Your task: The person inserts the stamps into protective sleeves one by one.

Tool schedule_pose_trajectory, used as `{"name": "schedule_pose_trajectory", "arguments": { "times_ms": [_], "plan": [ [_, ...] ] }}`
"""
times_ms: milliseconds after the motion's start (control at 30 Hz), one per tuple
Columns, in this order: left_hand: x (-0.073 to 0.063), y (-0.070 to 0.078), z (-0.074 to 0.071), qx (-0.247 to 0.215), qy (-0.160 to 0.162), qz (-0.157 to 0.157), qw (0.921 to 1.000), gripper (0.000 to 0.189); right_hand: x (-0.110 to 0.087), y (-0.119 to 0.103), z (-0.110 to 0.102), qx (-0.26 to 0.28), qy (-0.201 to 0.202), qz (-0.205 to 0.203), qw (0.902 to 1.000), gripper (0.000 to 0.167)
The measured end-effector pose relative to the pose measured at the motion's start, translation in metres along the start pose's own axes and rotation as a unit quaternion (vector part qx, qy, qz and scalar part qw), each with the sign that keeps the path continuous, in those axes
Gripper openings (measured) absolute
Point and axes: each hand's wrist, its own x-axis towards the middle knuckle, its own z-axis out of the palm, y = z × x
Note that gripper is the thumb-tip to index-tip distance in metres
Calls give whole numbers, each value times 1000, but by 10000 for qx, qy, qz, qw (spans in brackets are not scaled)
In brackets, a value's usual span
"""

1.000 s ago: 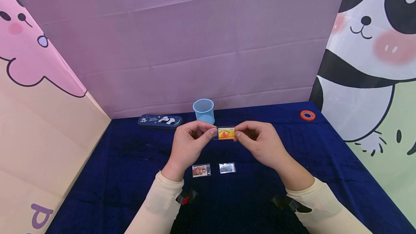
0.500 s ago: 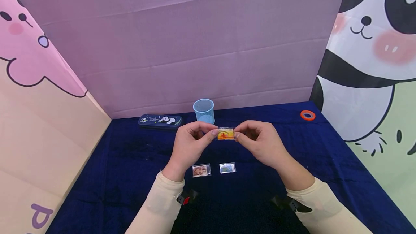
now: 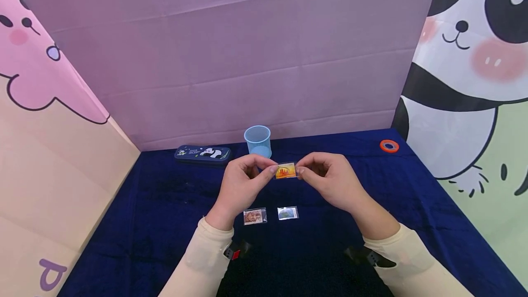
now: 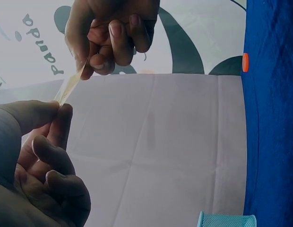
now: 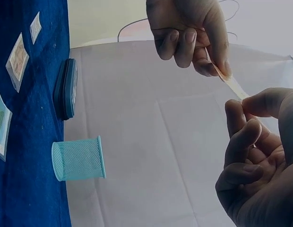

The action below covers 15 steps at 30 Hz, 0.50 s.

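Observation:
Both hands hold up a small yellow-and-orange stamp [image 3: 286, 170] in a clear sleeve above the table. My left hand [image 3: 243, 187] pinches its left edge between thumb and forefinger. At the opposite edge, my right hand [image 3: 332, 180] pinches it the same way. The wrist views show the stamp nearly edge-on, the other fingers of each hand loosely curled. Below the hands lie a reddish-brown stamp [image 3: 253, 217] and a blue-green stamp [image 3: 287, 213], each sleeved. A further small sleeved piece [image 5: 35, 27] appears in the right wrist view; the head view does not show it.
A light blue mesh cup [image 3: 258, 139] stands behind the hands at the back of the dark blue tablecloth [image 3: 165, 223]. Left of it lies a navy pencil case [image 3: 203, 153] with a panda picture. An orange ring-shaped roll [image 3: 389, 146] lies at the back right.
The left thumb and fingers have come further over the sleeve's left edge, covering its clear margin. The held stamp now tilts slightly. The things on the table stay put.

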Motion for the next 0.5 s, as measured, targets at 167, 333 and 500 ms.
{"name": "schedule_pose_trajectory", "arguments": {
  "times_ms": [167,333,500],
  "plan": [
    [1,-1,2,-50,27,-84,9999,9,0,0,-7,-240,127,-87,9996,6],
    [3,-7,10,-27,6,-261,9997,11,1,1,-18,-409,428,-240,9980,6],
    [6,-18,21,84,-57,-534,9985,10,3,3,-28,-466,643,-269,9965,7]
  ]
}}
